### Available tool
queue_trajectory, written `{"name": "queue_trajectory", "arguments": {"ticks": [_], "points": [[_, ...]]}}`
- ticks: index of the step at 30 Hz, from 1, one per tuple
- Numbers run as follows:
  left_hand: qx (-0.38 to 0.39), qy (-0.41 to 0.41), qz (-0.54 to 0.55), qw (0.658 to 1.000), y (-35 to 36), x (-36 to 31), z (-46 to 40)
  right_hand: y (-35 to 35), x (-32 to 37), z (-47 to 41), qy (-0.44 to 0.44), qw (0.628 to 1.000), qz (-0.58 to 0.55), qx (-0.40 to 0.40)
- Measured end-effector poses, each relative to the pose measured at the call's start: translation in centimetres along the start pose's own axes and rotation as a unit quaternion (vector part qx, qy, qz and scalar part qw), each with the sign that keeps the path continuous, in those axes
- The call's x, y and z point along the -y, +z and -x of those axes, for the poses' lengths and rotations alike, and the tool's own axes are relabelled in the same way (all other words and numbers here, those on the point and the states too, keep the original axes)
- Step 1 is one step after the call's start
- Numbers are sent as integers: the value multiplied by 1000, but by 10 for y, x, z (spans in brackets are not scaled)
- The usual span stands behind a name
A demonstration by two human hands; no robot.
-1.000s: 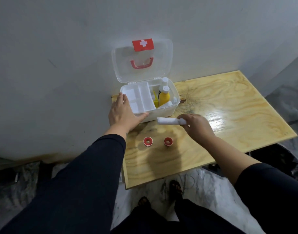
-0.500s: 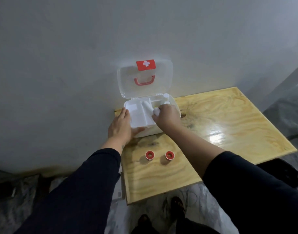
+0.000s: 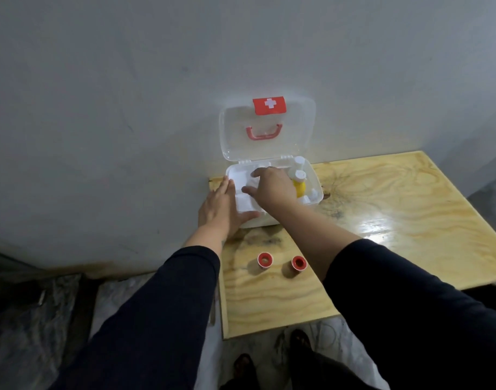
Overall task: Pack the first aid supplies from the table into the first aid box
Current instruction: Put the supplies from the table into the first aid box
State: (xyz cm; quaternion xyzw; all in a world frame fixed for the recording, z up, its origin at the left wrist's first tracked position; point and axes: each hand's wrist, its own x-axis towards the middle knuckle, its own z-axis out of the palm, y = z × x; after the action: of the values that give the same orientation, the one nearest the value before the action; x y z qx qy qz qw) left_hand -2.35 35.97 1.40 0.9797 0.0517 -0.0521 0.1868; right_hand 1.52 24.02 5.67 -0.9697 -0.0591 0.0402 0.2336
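The white first aid box (image 3: 317,199) stands open at the table's back left, its clear lid (image 3: 294,136) upright against the wall. My left hand (image 3: 218,209) grips the box's front left corner, thumb along the front wall. Above the divided tray, my right hand (image 3: 274,187) hovers with thumb and forefinger spread. A white bandage roll (image 3: 253,182) lies in a tray compartment just between them. To the right of the hand, a yellow bottle (image 3: 300,189) and white-capped bottles (image 3: 299,161) stand in the box. Two red-cored tape rolls (image 3: 265,259) (image 3: 298,263) sit on the table in front.
The plywood table (image 3: 395,220) stands against a grey wall, with its left edge just beside my left wrist. Bare glossy wood stretches to the right of the box. My feet (image 3: 242,367) and the floor show below the table's front edge.
My right hand carried the bandage roll from the table up into the box tray, and its fingers have spread apart over it. My left hand stayed on the box.
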Motion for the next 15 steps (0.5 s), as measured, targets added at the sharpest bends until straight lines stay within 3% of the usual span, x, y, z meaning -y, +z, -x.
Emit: {"name": "queue_trajectory", "arguments": {"ticks": [8, 13, 15], "points": [[-3, 14, -13, 1000, 0, -1, 1, -12, -24, 25, -9, 997, -47, -59], [-9, 27, -25, 999, 0, 0, 4, -4, -59, 69, -32, 997, -43, -53], [-6, 29, -27, 999, -1, 0, 4, 7, -76, 87, -12, 1000, -17, -16]]}}
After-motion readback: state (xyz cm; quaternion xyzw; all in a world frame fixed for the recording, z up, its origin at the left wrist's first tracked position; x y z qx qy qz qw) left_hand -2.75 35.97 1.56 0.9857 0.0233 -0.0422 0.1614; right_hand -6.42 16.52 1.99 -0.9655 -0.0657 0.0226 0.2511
